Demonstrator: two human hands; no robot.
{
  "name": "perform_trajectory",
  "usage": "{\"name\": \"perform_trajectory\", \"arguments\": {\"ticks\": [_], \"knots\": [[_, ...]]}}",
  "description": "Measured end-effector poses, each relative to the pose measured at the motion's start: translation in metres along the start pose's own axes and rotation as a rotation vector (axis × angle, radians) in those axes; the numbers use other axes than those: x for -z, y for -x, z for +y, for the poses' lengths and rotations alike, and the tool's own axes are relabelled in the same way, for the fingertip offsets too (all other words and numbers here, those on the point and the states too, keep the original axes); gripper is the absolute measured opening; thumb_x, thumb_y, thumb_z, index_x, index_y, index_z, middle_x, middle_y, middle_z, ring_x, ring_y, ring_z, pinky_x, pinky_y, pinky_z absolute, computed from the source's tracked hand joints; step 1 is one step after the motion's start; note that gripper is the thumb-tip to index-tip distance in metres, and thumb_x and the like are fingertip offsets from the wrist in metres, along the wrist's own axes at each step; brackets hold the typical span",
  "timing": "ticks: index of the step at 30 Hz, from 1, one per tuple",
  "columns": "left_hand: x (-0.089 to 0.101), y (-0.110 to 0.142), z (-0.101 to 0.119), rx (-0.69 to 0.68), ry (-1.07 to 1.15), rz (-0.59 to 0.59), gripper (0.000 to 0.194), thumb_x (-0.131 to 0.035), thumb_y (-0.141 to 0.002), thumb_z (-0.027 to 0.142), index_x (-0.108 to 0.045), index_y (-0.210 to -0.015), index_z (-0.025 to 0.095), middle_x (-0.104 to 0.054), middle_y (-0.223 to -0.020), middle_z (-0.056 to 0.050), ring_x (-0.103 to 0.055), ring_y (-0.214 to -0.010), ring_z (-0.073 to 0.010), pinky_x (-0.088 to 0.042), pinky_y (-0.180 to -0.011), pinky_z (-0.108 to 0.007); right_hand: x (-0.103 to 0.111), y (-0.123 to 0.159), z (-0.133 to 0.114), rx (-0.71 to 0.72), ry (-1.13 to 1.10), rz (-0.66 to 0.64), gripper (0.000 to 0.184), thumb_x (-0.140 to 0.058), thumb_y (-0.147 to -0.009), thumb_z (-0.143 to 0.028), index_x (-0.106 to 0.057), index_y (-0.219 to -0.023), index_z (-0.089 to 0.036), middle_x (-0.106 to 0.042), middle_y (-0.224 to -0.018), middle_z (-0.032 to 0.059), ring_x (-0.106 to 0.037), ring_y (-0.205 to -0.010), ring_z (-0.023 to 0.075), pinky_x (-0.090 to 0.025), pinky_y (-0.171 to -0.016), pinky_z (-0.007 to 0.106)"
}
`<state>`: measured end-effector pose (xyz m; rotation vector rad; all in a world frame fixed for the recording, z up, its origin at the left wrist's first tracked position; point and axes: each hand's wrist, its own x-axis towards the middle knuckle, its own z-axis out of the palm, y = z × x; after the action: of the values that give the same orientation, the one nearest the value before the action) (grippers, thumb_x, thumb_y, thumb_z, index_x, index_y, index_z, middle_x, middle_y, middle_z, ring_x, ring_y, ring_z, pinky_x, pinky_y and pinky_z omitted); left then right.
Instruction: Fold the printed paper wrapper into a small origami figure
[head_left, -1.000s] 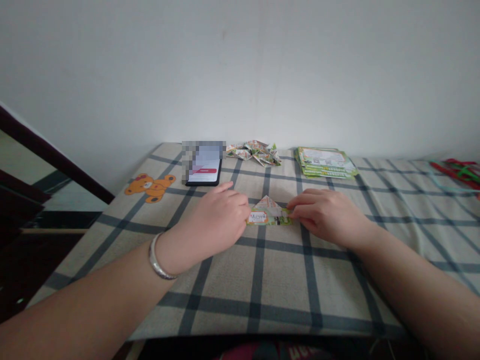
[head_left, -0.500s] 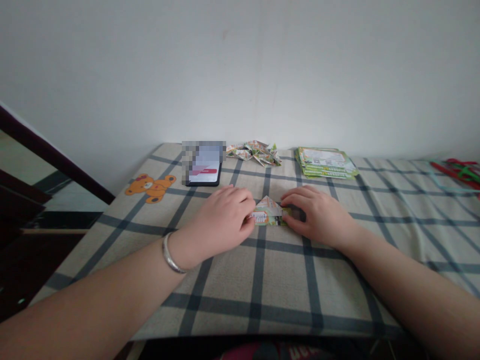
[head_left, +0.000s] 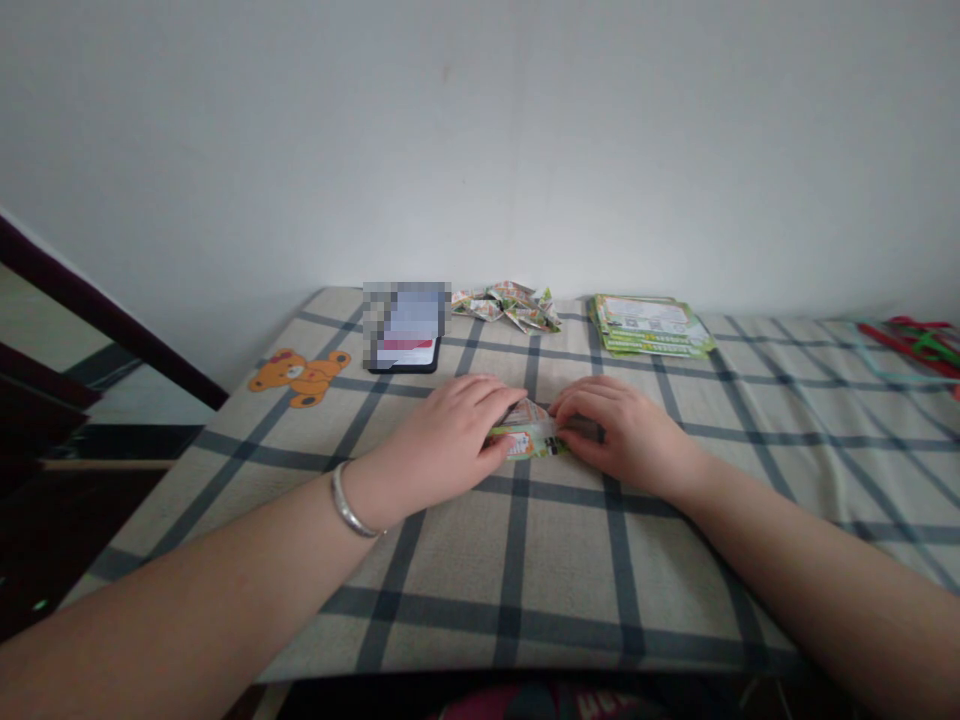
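Note:
Between my two hands lies a partly folded printed paper (head_left: 529, 440), with a triangular peak at its far side and a flat strip along the near side. My left hand (head_left: 461, 425), with a silver bangle at the wrist, pinches the paper's left end between thumb and fingers. At the opposite end, the thumb and fingers of my right hand (head_left: 619, 425) close on the paper's right side. Both hands rest low on the checked tablecloth (head_left: 450, 580). The fingers cover the paper's two ends.
Behind the hands, a phone (head_left: 409, 335) lies at the left, next to several folded paper pieces (head_left: 514, 306) by the wall. A stack of green printed sheets (head_left: 649, 326) sits to their right. Red and green items (head_left: 919, 345) are at the far right, and a bear picture (head_left: 298, 377) is at the left.
Both hands and the paper have shifted slightly left and nearer to me. The right fingers have come closer to the paper's peak, and the near strip now looks tilted.

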<state>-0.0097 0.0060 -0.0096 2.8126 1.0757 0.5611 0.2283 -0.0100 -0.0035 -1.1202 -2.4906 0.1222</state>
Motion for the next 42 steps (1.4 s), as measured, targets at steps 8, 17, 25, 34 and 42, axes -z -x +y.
{"name": "perform_trajectory", "arguments": {"ticks": [8, 17, 25, 34, 42], "knots": [[0.002, -0.003, 0.001, -0.007, 0.061, -0.022, 0.040, -0.058, -0.088, 0.023, -0.052, -0.128, 0.020, -0.059, -0.125, -0.006, -0.050, -0.119, -0.0213, -0.039, -0.106, -0.040, -0.003, -0.001, -0.002, -0.025, -0.029, 0.031, 0.004, -0.062, -0.082, -0.018, -0.059, -0.086, -0.020, -0.067, -0.102, 0.0054, -0.060, -0.097, 0.0199, -0.048, -0.088, 0.035], [-0.003, -0.005, -0.001, 0.001, 0.083, -0.024, 0.031, -0.056, -0.089, 0.017, -0.057, -0.120, 0.021, -0.060, -0.119, -0.003, -0.052, -0.113, -0.0197, -0.041, -0.104, -0.038, -0.008, -0.001, -0.002, -0.098, 0.020, 0.059, 0.005, -0.062, -0.085, -0.025, -0.062, -0.087, -0.020, -0.065, -0.111, 0.0074, -0.058, -0.105, 0.0214, -0.046, -0.095, 0.038], [-0.007, -0.003, -0.003, 0.010, -0.005, 0.022, 0.045, -0.054, -0.091, 0.022, -0.046, -0.134, 0.016, -0.051, -0.137, -0.009, -0.040, -0.132, -0.0230, -0.032, -0.114, -0.041, -0.012, -0.001, -0.001, -0.107, -0.002, 0.090, 0.014, -0.067, -0.082, -0.032, -0.061, -0.088, -0.021, -0.065, -0.114, 0.0069, -0.058, -0.107, 0.0226, -0.047, -0.095, 0.040], [-0.006, -0.006, -0.005, -0.043, 0.088, -0.014, 0.043, -0.052, -0.093, 0.024, -0.046, -0.135, 0.019, -0.052, -0.136, -0.008, -0.043, -0.130, -0.0219, -0.033, -0.113, -0.042, -0.014, -0.002, 0.000, -0.075, -0.045, 0.112, 0.014, -0.068, -0.081, -0.029, -0.062, -0.091, -0.021, -0.064, -0.115, 0.0077, -0.057, -0.107, 0.0233, -0.047, -0.095, 0.043], [-0.004, -0.005, 0.000, -0.067, 0.238, 0.063, 0.052, -0.060, -0.085, 0.012, -0.045, -0.133, 0.025, -0.053, -0.128, -0.006, -0.049, -0.121, -0.0190, -0.042, -0.107, -0.041, -0.012, -0.003, 0.000, -0.064, -0.081, 0.108, 0.013, -0.070, -0.080, -0.029, -0.063, -0.087, -0.020, -0.065, -0.113, 0.0083, -0.059, -0.106, 0.0235, -0.048, -0.094, 0.044]]}}
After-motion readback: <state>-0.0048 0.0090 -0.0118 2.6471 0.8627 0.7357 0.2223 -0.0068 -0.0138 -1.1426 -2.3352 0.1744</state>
